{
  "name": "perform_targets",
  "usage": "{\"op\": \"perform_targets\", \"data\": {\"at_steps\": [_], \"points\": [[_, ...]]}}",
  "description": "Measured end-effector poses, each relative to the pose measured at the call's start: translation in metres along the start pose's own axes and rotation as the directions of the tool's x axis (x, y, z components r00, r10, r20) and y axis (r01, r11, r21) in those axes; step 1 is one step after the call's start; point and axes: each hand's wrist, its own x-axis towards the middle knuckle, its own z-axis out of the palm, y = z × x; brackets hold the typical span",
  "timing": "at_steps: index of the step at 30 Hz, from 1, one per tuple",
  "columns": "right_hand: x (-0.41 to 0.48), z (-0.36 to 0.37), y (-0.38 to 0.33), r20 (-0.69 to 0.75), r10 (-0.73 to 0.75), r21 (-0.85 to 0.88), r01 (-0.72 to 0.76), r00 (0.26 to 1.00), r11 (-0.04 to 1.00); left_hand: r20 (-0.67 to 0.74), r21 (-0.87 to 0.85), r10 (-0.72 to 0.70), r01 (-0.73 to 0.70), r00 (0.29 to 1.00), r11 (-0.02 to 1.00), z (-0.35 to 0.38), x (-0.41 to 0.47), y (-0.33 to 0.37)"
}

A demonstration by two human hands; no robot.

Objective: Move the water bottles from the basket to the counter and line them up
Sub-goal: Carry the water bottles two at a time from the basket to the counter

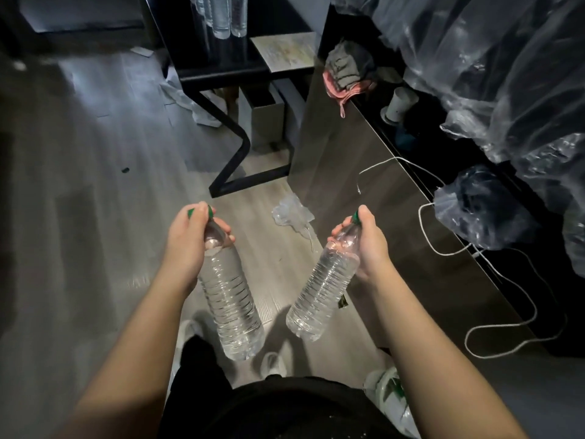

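Note:
My left hand (186, 239) grips the neck of a clear water bottle (229, 299) with a green cap, and the bottle hangs down over the floor. In my right hand (367, 242) is a second clear water bottle (323, 296), held by its green-capped neck and tilted to the left. Several more clear bottles (221, 14) stand close together on a black table (221, 71) at the top of the view. No basket is in view.
A dark counter (364, 172) runs along the right with a white cable (449, 248), a dark plastic bag (481, 210), a white cup (400, 104) and a cloth pile (348, 74). Clear plastic sheeting (506, 74) covers the far right. Crumpled plastic (291, 213) lies on the grey floor.

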Motion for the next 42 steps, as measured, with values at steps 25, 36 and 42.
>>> {"op": "perform_targets", "data": {"at_steps": [25, 36, 42], "points": [[0.110, 0.327, -0.044, -0.143, -0.089, 0.075, 0.100, 0.986, 0.992, 0.214, 0.118, 0.047, -0.073, 0.976, 0.990, -0.153, 0.323, 0.134], [0.244, 0.419, -0.084, -0.126, -0.024, 0.065, 0.032, 0.992, 0.997, 0.257, 0.194, 0.071, -0.123, 0.964, 0.973, -0.139, 0.466, 0.157], [0.327, 0.471, -0.131, -0.094, 0.026, 0.142, -0.013, 0.995, 0.990, 0.250, 0.262, 0.108, -0.175, 0.962, 0.949, -0.115, 0.553, 0.185]]}}
